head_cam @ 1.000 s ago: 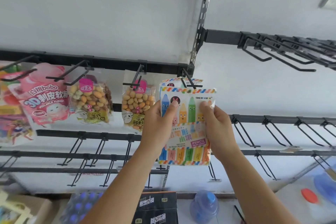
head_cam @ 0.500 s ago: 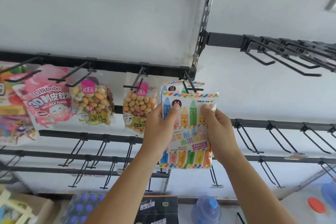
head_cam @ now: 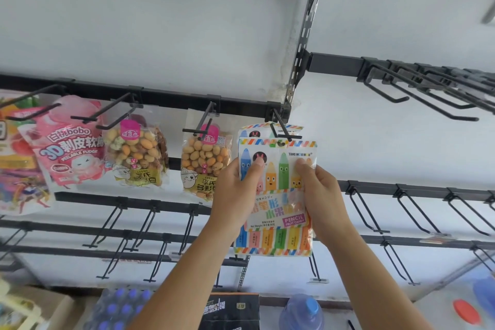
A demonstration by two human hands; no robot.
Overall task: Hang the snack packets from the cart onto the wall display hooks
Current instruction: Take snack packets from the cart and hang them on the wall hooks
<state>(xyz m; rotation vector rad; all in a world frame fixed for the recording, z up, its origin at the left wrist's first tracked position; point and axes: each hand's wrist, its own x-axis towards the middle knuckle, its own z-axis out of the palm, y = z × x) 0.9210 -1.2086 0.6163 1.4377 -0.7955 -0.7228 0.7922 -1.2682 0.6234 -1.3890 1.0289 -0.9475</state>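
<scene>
A colourful pencil fruit candy packet with crayon figures is held up against the wall display. My left hand grips its left edge, thumb on the front. My right hand grips its right edge. The packet's top hole sits at the tip of a black double-prong hook on the upper rail. Another packet of the same kind hangs on that hook behind it. The cart is not in view.
Two bags of coated peanuts and a pink peelable fudge bag hang to the left. Bare hooks line the lower rails and the upper right rail. Water bottles and boxes stand below.
Both hands have kept their hold and lifted the packet slightly closer to the hook tip; the view has shifted a little.
</scene>
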